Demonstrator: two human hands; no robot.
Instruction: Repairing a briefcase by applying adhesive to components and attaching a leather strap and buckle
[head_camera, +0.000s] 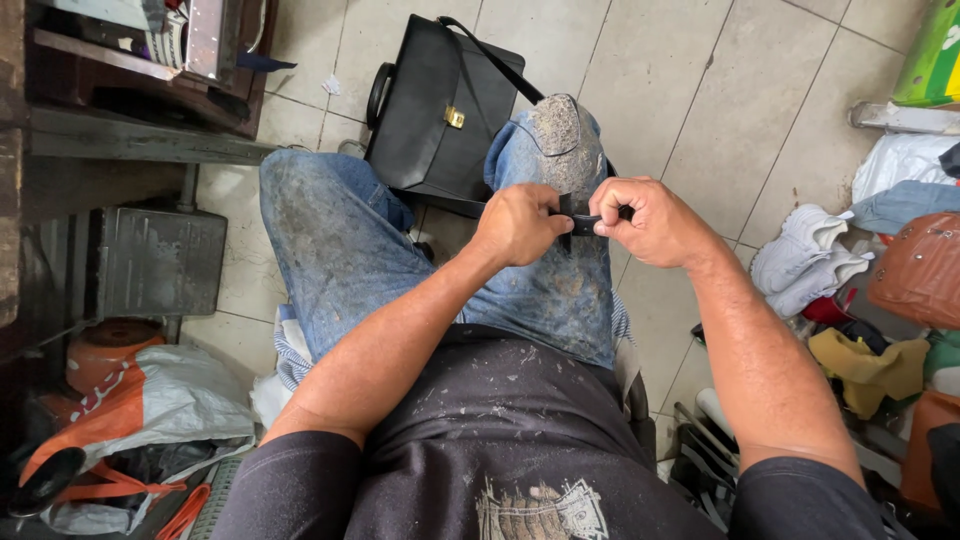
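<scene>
Tiled floor (700, 90) bears black briefcase (435, 110), white sneakers (805, 260).

Green box (935, 55) top right; orange-white plastic bag (150, 400) bottom left.

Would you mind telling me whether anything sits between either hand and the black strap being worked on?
Nothing visible does. The left hand and the right hand both already pinch the black strap over the raised knee; the black briefcase lies behind it on the floor.
</scene>
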